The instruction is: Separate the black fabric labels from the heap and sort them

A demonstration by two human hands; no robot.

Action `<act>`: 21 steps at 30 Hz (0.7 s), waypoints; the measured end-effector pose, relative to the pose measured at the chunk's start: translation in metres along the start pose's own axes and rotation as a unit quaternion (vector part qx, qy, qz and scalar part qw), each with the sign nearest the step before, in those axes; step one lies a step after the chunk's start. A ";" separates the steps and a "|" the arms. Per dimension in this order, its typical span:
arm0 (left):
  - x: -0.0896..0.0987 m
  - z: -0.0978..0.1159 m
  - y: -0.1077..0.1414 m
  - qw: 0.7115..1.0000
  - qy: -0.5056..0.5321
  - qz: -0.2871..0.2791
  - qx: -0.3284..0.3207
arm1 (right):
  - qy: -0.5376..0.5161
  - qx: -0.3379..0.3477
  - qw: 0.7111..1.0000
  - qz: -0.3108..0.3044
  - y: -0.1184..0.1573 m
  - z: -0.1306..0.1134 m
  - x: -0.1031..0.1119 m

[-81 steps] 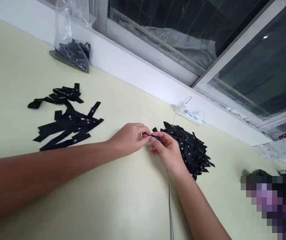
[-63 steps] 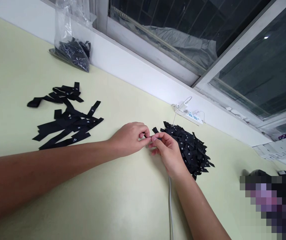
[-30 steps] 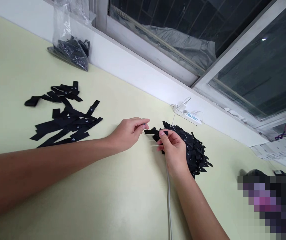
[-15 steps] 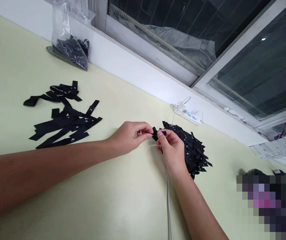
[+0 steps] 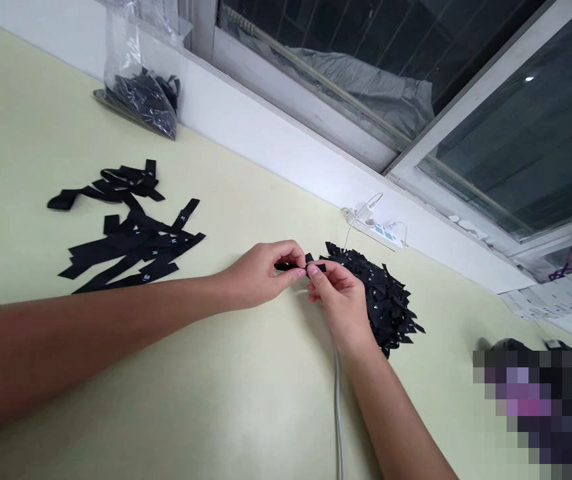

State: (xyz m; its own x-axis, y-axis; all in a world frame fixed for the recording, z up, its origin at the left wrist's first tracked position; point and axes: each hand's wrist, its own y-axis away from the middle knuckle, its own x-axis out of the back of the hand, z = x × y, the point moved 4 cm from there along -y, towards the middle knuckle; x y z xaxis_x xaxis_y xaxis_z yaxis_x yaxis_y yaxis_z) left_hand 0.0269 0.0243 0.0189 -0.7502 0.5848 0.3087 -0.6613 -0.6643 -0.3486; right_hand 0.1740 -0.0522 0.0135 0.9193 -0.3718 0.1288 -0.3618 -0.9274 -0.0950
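Note:
Between my two hands is a small black fabric strip (image 5: 320, 268), partly covered by the fingers. My left hand (image 5: 263, 275) pinches one part of it between thumb and fingertips, and a dark end shows inside the curl of the fingers. Close against it, my right hand (image 5: 341, 297) grips the other part with thumb and forefinger. Just beyond the right hand lies a dense heap of short black fabric pieces (image 5: 391, 300), some with small white marks. To the left, longer black strips (image 5: 153, 243) lie loosely spread, several bearing a white letter.
A clear plastic bag (image 5: 141, 100) with black pieces inside stands by the wall. A white power strip (image 5: 381, 230) with plugs sits behind the heap. One grey cable (image 5: 337, 407) runs under my right forearm. White boxes (image 5: 561, 293) and a blurred area are at the right.
My hands have come closer together, the right moving slightly left. A dark end of the strip now shows within the left hand's fingers. The piles are unchanged.

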 end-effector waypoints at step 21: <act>0.003 -0.007 -0.008 0.990 0.134 -0.008 0.042 | -0.020 -0.017 0.999 -0.034 0.001 -0.001 -0.006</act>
State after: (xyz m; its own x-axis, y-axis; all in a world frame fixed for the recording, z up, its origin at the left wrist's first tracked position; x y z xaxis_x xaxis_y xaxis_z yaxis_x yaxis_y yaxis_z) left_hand 0.0299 0.0343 0.0166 -0.7202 0.6908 0.0634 -0.6792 -0.6836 -0.2670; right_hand 0.1682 -0.0506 0.0135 0.9471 -0.3070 0.0936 -0.3031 -0.9515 -0.0534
